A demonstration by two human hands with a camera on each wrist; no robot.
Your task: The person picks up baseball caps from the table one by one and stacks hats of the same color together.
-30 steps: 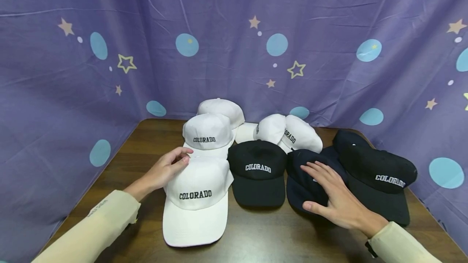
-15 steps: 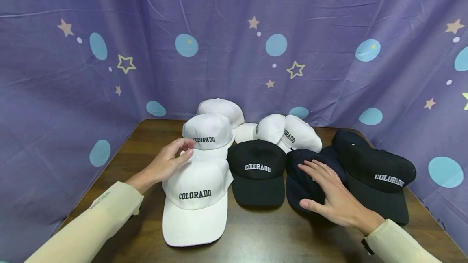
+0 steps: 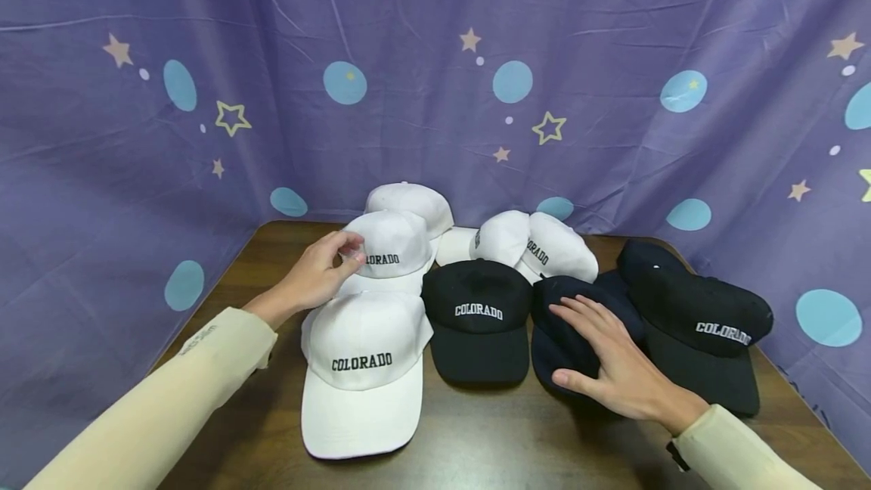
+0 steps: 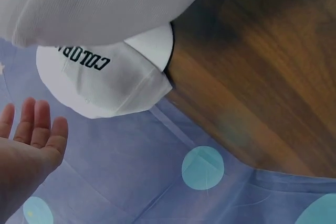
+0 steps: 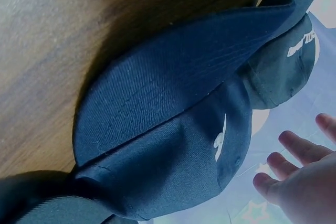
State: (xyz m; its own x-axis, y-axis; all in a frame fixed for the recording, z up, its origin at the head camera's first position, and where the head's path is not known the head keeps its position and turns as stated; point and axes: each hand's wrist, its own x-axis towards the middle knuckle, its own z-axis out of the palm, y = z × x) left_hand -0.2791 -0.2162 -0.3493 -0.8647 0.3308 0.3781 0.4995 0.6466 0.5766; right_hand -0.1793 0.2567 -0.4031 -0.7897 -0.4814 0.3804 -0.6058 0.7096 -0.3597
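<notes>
In the head view my left hand (image 3: 315, 274), fingers loosely bent, is at the left side of the middle white cap (image 3: 391, 237), above the front white cap (image 3: 361, 339); contact cannot be told. The left wrist view shows that hand (image 4: 34, 148) holding nothing, beside a white COLORADO cap (image 4: 110, 82). My right hand (image 3: 622, 369) is spread over a navy cap (image 3: 558, 324) and hides part of it. In the right wrist view the fingers of this hand (image 5: 304, 177) stand apart from the navy cap (image 5: 173, 145).
A black COLORADO cap (image 3: 478, 316) sits between the hands. Two white caps (image 3: 561, 248) lie behind it, and another white cap (image 3: 411, 203) is at the back left. At the right are a black cap (image 3: 714, 324) and another navy cap (image 3: 646, 259). A purple curtain (image 3: 422, 134) hangs behind the table (image 3: 476, 429).
My left hand has moved up and away, from over the front white cap to the middle white one. The right hand has shifted slightly left. The caps lie as before.
</notes>
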